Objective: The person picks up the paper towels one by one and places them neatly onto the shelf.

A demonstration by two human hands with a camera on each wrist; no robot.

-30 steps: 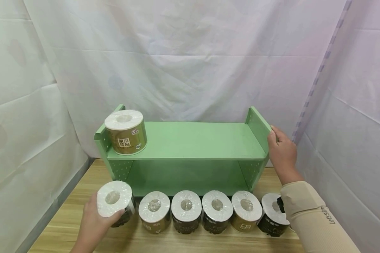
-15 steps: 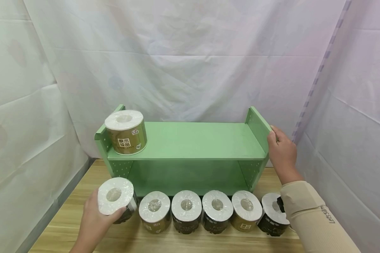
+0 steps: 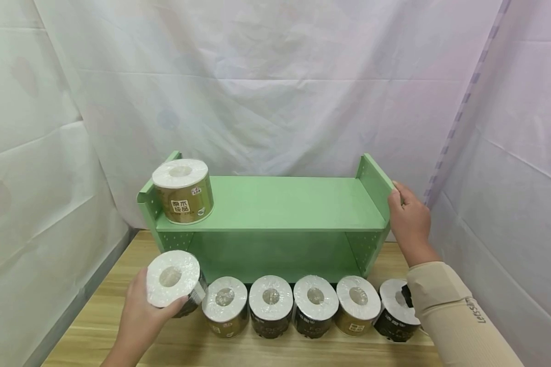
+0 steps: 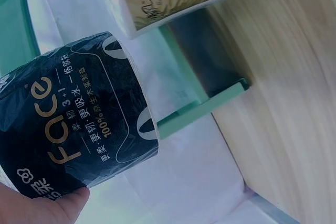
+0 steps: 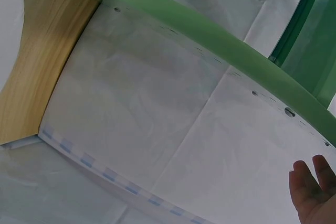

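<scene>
In the head view my left hand (image 3: 140, 313) grips a toilet roll (image 3: 188, 280) in black wrapping, tilted and lifted at the front left of the green shelf (image 3: 275, 204). The left wrist view shows the wrapper of this black roll (image 4: 79, 114) with "Face" lettering and my thumb on its lower edge. My right hand (image 3: 409, 221) holds the upper front edge of the shelf's right side panel. A gold-wrapped toilet roll (image 3: 183, 193) stands upright at the left end of the upper board.
Along the shelf's front, several rolls stand in a row on the wooden table (image 3: 266, 354): a gold roll (image 3: 225, 308), a black roll (image 3: 271, 306), another black roll (image 3: 316, 306), a second gold roll (image 3: 357, 306) and a black one (image 3: 397, 311). White curtains (image 3: 275, 102) enclose the back and sides.
My left hand has raised the black roll slightly and moved it a little to the right, towards the shelf. The right hand stays on the side panel.
</scene>
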